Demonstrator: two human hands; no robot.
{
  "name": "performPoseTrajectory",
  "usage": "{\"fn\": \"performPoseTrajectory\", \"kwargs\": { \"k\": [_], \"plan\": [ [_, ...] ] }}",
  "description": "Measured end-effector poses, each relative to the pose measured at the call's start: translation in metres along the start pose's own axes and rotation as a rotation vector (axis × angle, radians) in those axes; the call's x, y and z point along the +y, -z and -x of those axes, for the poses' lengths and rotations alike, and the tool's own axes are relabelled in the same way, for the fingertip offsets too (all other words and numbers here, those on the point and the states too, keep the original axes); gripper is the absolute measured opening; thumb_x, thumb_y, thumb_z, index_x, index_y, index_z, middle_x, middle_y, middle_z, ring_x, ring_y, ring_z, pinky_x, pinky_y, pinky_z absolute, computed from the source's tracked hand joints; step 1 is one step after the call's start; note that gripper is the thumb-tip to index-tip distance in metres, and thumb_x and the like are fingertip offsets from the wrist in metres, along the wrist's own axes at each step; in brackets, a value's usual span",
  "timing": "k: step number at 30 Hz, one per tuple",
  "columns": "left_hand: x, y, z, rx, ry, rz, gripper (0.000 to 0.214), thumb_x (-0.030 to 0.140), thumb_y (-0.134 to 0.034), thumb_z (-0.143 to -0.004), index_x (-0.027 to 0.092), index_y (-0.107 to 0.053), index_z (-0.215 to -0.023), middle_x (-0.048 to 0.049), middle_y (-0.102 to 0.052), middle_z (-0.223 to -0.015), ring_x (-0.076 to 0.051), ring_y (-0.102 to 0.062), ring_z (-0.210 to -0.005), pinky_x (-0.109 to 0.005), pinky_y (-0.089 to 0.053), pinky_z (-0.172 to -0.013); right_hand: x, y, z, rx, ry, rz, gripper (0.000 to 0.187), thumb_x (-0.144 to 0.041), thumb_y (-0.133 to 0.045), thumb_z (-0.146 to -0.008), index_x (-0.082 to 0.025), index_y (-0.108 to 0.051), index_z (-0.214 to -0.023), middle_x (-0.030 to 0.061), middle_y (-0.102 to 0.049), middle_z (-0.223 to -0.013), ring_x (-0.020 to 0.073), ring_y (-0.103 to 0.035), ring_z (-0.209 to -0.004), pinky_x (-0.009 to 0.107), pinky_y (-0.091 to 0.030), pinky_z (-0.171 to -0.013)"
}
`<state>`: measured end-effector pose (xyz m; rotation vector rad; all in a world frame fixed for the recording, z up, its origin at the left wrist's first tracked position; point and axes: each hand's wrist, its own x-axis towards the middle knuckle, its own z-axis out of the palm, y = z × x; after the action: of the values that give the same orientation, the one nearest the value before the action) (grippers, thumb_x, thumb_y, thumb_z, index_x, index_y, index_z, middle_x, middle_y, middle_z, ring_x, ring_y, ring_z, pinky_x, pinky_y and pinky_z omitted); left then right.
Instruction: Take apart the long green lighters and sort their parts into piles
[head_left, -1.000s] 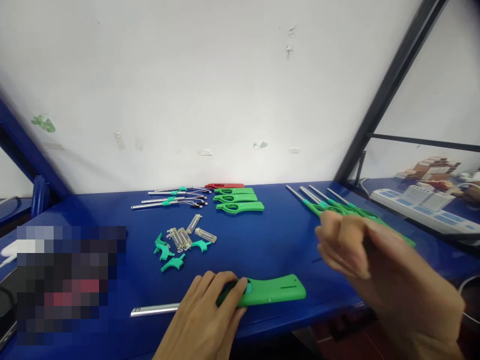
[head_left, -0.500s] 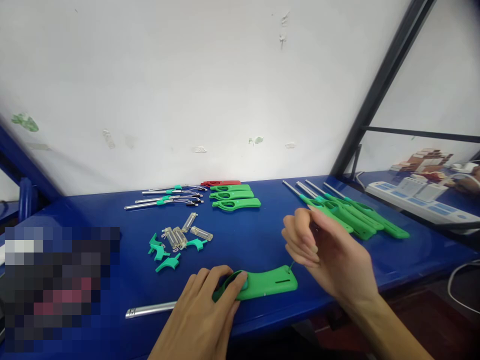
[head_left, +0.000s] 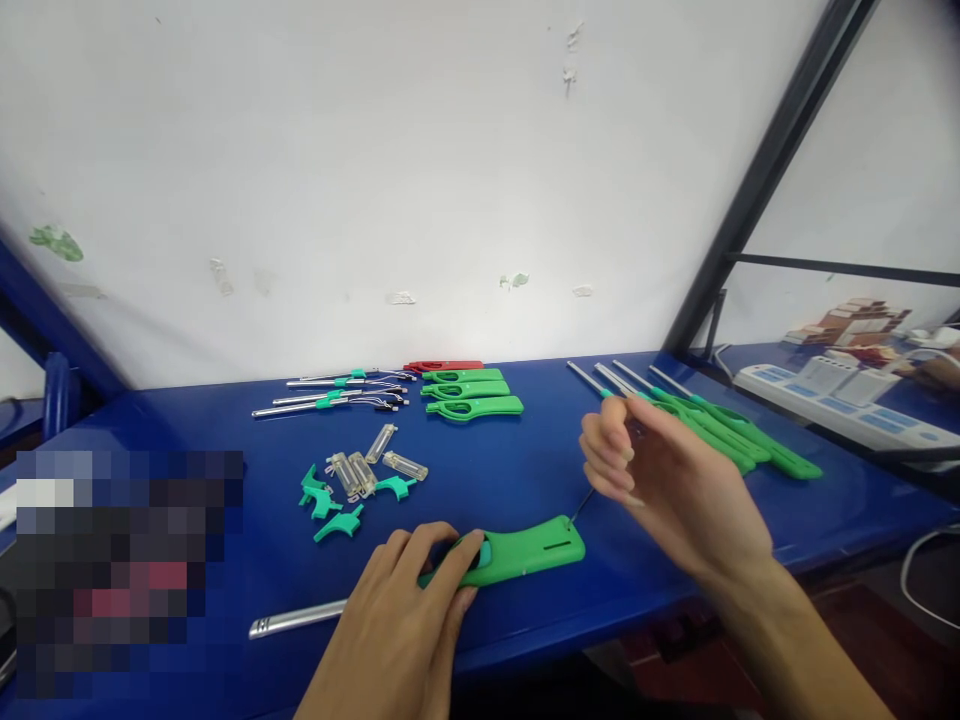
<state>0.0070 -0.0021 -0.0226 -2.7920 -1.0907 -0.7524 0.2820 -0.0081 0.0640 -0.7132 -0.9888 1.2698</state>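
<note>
A green utility lighter (head_left: 525, 552) with a silver tube lies near the table's front edge. My left hand (head_left: 401, 610) grips it around the trigger loop, thumb by the teal trigger, and covers part of the loop and tube. My right hand (head_left: 667, 475) is closed on a thin dark rod-like tool (head_left: 583, 507), its upper part hidden in the fingers. The rod's lower tip meets the small hole at the handle's right end. Teal triggers (head_left: 339, 523) and clear fuel tanks (head_left: 347, 475) lie loose beyond my left hand.
Metal tubes with wires (head_left: 330, 401) lie at the back left. Green handle shells (head_left: 480, 407) and a red shell (head_left: 450, 366) lie at the back middle. Several green lighters (head_left: 780, 455) lie at right, near a white power strip (head_left: 847, 405). A blurred-out patch (head_left: 120, 570) covers the left.
My right hand has moved slightly up and right, so more of the thin rod shows. The lighter's handle end has shifted a little up and left, still under my left hand.
</note>
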Motion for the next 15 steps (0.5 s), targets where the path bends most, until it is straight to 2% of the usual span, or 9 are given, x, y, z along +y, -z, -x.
{"fn": "performPoseTrajectory", "kwargs": {
  "k": [4, 7, 9, 11, 13, 15],
  "plan": [
    [0.0, -0.004, 0.002, 0.019, 0.104, 0.072, 0.051, 0.025, -0.051, -0.112, 0.035, -0.048, -0.163, -0.0061, -0.072, -0.14, -0.029, -0.075, -0.119, -0.049, -0.065, -0.104, -0.002, 0.001, -0.003, 0.039, -0.023, 0.018, 0.039, -0.044, -0.072, -0.101, -0.021, -0.063, -0.07, -0.0023, -0.042, -0.071, 0.0121, -0.031, -0.058, 0.025, -0.035, -0.052],
    [0.001, -0.005, 0.002, 0.043, 0.165, 0.134, 0.058, 0.026, -0.052, -0.112, 0.037, -0.038, -0.168, -0.0059, -0.073, -0.135, -0.028, -0.076, -0.115, -0.046, -0.066, -0.102, -0.001, 0.003, -0.004, 0.034, 0.002, 0.108, 0.043, -0.05, -0.071, -0.102, -0.022, -0.064, -0.07, -0.0017, -0.045, -0.071, 0.0131, -0.038, -0.059, 0.025, -0.041, -0.055],
    [0.001, -0.005, 0.003, 0.056, 0.174, 0.15, 0.06, 0.026, -0.053, -0.112, 0.038, -0.036, -0.168, -0.0053, -0.073, -0.13, -0.027, -0.076, -0.113, -0.046, -0.067, -0.1, 0.0, 0.004, -0.004, 0.022, 0.097, 0.288, 0.045, -0.056, -0.067, -0.104, -0.024, -0.067, -0.073, 0.0003, -0.052, -0.075, 0.0154, -0.048, -0.067, 0.028, -0.048, -0.063],
    [0.001, -0.006, 0.004, 0.066, 0.171, 0.149, 0.06, 0.026, -0.054, -0.111, 0.038, -0.036, -0.167, -0.005, -0.074, -0.129, -0.028, -0.077, -0.111, -0.047, -0.067, -0.1, 0.001, 0.005, -0.001, 0.029, 0.228, 0.569, 0.041, -0.056, -0.066, -0.106, -0.026, -0.075, -0.079, 0.0022, -0.062, -0.085, 0.0168, -0.057, -0.076, 0.029, -0.051, -0.072],
    [0.001, -0.007, 0.004, 0.075, 0.165, 0.141, 0.06, 0.026, -0.054, -0.111, 0.038, -0.037, -0.167, -0.0053, -0.074, -0.13, -0.028, -0.077, -0.113, -0.049, -0.066, -0.102, 0.001, 0.004, 0.003, 0.075, 0.344, 0.834, 0.025, -0.049, -0.073, -0.104, -0.032, -0.084, -0.089, 0.0014, -0.068, -0.091, 0.0162, -0.06, -0.079, 0.028, -0.052, -0.072],
    [0.001, -0.007, 0.005, 0.07, 0.164, 0.14, 0.059, 0.026, -0.054, -0.111, 0.038, -0.038, -0.167, -0.0053, -0.074, -0.131, -0.029, -0.077, -0.114, -0.05, -0.065, -0.103, 0.0, 0.002, 0.006, 0.133, 0.407, 0.97, 0.007, -0.041, -0.082, -0.097, -0.038, -0.088, -0.099, -0.0008, -0.068, -0.086, 0.0157, -0.061, -0.076, 0.027, -0.052, -0.069]
  ]
}}
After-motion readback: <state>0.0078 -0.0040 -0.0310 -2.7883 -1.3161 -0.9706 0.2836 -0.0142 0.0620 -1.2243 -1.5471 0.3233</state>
